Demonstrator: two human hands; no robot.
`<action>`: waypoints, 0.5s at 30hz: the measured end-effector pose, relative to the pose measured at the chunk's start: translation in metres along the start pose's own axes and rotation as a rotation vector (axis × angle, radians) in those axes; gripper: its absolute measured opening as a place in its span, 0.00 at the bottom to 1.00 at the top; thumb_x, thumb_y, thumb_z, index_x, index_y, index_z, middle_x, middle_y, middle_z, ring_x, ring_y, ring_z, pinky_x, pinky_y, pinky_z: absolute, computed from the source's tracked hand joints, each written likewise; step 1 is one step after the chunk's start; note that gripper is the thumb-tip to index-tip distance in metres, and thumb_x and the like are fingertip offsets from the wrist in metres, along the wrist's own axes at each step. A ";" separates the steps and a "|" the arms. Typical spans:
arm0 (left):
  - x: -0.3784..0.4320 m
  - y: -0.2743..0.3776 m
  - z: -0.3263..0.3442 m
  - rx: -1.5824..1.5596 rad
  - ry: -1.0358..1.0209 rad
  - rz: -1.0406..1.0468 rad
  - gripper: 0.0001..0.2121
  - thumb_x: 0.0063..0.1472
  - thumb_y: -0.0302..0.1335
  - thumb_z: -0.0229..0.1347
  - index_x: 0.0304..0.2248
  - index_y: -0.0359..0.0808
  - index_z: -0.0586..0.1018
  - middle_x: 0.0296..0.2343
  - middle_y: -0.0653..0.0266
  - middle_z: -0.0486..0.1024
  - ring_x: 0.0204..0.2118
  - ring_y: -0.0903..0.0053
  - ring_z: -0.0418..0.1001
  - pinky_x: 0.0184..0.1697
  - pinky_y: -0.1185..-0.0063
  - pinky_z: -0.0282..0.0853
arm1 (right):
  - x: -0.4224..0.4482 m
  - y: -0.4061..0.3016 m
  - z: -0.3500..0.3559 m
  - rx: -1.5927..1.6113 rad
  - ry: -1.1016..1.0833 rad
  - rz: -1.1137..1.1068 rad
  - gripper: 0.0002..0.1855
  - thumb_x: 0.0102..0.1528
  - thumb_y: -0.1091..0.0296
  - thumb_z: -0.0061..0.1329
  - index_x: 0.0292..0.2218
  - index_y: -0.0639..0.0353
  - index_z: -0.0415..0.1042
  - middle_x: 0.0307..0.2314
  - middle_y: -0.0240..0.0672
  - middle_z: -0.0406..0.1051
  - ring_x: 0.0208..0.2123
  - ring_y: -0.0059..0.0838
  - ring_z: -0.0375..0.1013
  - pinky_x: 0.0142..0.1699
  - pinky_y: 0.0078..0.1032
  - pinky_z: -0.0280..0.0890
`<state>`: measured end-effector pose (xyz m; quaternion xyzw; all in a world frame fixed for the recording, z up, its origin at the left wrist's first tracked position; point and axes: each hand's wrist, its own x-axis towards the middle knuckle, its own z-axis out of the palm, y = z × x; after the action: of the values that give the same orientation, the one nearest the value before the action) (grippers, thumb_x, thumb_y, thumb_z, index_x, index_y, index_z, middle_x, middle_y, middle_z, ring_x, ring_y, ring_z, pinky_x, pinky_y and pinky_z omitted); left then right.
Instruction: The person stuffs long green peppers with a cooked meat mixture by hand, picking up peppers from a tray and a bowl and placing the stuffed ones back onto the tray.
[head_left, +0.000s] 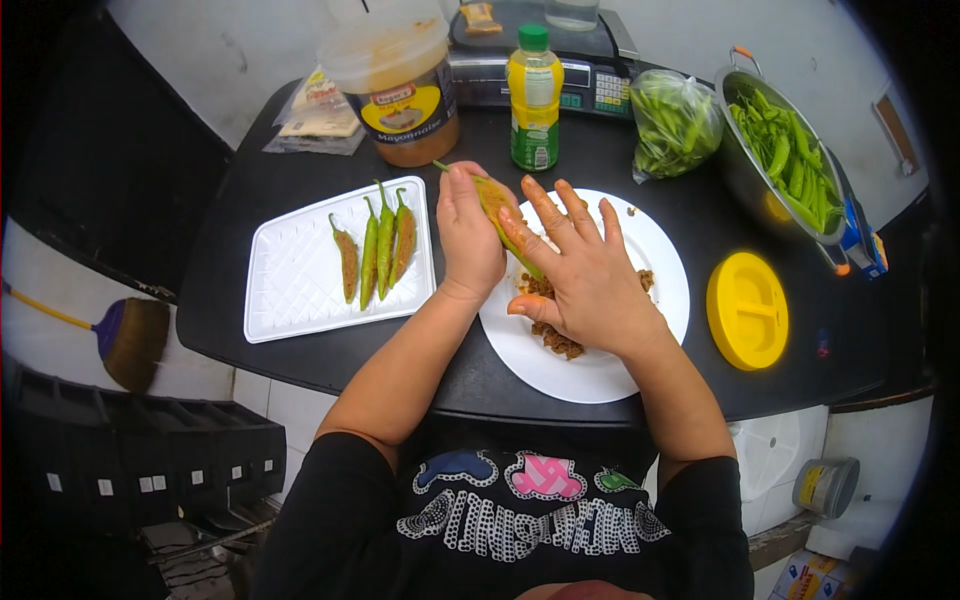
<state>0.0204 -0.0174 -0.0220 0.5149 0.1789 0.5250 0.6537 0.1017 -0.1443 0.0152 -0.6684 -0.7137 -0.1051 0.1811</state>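
My left hand (472, 232) holds a green chili pepper (491, 202) that is slit and packed with a brownish-orange filling. The index finger of my right hand (581, 270) touches the filling; its fingers are spread and smeared with orange residue. Below my right hand, ground-meat filling (559, 343) lies on a round white plate (585, 386), partly hidden by the hand. On the left, a white foam tray (289, 277) carries several peppers (385, 244) lying side by side, stems pointing away, with filling visible in some.
Behind stand a mayonnaise tub (401, 97), a green-and-yellow bottle (535, 105) and a scale (480, 79). A bag of green peppers (671, 124) and a metal colander of peppers (787, 157) are at the back right. A yellow lid-like plastic piece (747, 311) lies right of the plate.
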 end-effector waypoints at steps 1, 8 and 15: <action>0.001 0.001 0.000 -0.025 0.006 0.000 0.15 0.65 0.41 0.32 0.33 0.38 0.62 0.17 0.64 0.65 0.19 0.82 0.63 0.22 0.84 0.60 | -0.001 0.000 0.000 0.002 -0.015 -0.014 0.38 0.45 0.37 0.44 0.54 0.42 0.56 0.55 0.42 0.47 0.57 0.49 0.46 0.54 0.55 0.44; 0.008 0.002 -0.010 -0.190 -0.120 -0.015 0.15 0.65 0.43 0.32 0.34 0.39 0.61 0.19 0.63 0.66 0.20 0.80 0.64 0.25 0.84 0.62 | 0.002 0.018 -0.004 0.251 -0.025 -0.087 0.39 0.50 0.32 0.32 0.55 0.47 0.55 0.56 0.48 0.43 0.57 0.51 0.46 0.55 0.49 0.43; -0.003 -0.004 0.001 -0.099 -0.238 0.005 0.15 0.65 0.43 0.33 0.34 0.39 0.62 0.21 0.66 0.66 0.22 0.82 0.63 0.28 0.84 0.62 | 0.002 0.011 0.004 0.179 0.088 0.010 0.41 0.46 0.35 0.42 0.55 0.49 0.54 0.56 0.45 0.43 0.57 0.50 0.45 0.54 0.57 0.42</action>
<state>0.0217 -0.0198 -0.0258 0.5412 0.0725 0.4699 0.6936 0.1117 -0.1395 0.0114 -0.6477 -0.7083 -0.0696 0.2717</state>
